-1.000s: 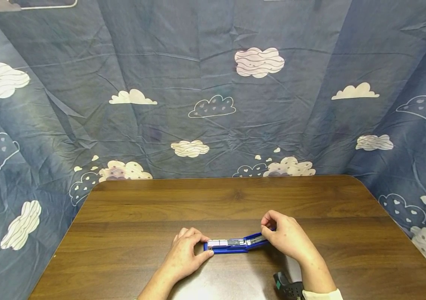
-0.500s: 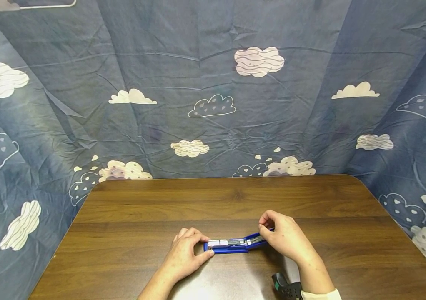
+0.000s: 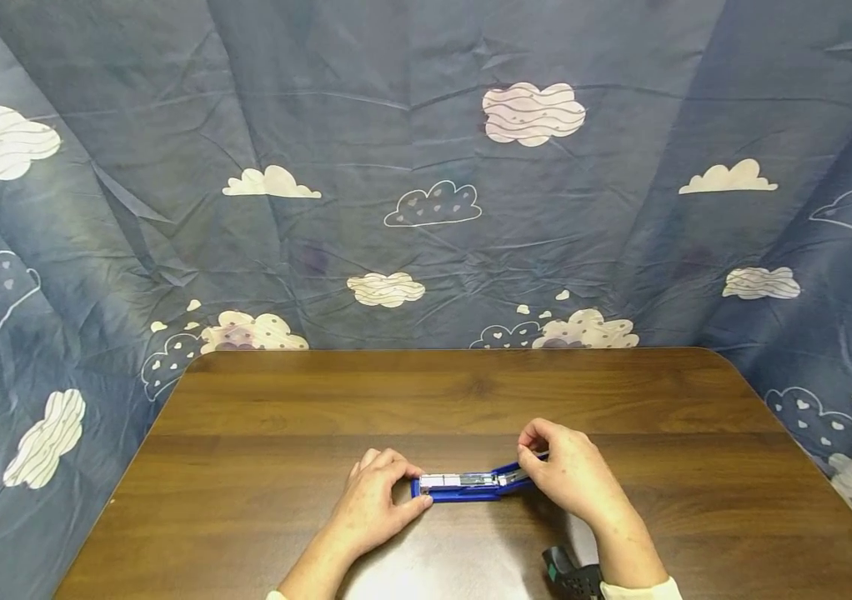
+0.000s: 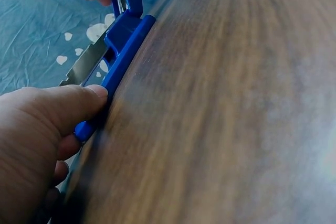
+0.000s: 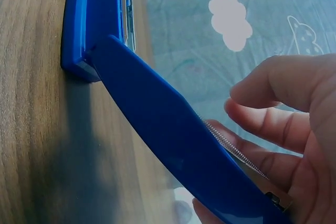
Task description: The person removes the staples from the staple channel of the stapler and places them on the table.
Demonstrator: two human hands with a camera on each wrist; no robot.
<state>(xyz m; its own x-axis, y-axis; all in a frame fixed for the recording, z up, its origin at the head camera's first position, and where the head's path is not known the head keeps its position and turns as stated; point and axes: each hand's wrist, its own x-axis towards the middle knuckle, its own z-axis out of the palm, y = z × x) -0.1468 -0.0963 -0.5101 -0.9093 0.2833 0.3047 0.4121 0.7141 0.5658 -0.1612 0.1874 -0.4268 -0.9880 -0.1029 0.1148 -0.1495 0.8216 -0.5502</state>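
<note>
A blue stapler (image 3: pixel 463 495) lies on the table with its top cover (image 5: pixel 173 124) swung far back on the hinge. Its metal staple channel (image 3: pixel 456 481) is exposed, and a thin spring (image 5: pixel 231 148) shows along the cover's inner side. My left hand (image 3: pixel 375 504) pinches the free end of the base, the thumb (image 4: pixel 79 103) lying along the blue edge. At the raised cover, my right hand (image 3: pixel 572 471) curls its lower fingers behind it. The right thumb and index fingertip come close together over the spring, apart from the cover in the right wrist view.
The brown wooden table (image 3: pixel 283 400) extends around the stapler. A blue curtain (image 3: pixel 426 258) with printed clouds hangs behind it. A black wrist device (image 3: pixel 574 573) sits below the right forearm.
The head view has shifted slightly. My right hand has edged a little left; the left hand keeps its grip and the stapler stays folded back.
</note>
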